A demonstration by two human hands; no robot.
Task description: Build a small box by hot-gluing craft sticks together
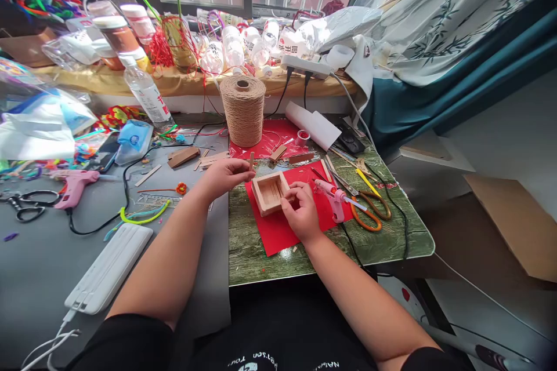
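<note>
A small open wooden box (pixel 266 200) rests on a sheet of red paper (pixel 274 237), with thin lines across its inner floor. My right hand (pixel 301 213) is closed at the box's right side, thumb and fingers on the rim. Just left of the box, my left hand (pixel 227 177) pinches a short wooden stick (pixel 251 160) that points upward. To the right of my right hand lies a pink hot glue gun (pixel 336 203) with a clear glue stick in its back. Scissors with orange handles (pixel 368 219) lie beyond it.
A large twine spool (pixel 242 111) stands behind the box. Cardboard pieces (pixel 183 156) and wood strips lie to its left. A second pink glue gun (pixel 78 185), black scissors (pixel 32 204) and a white power bank (pixel 108 269) are further left. A black cable (pixel 402 214) runs along the right.
</note>
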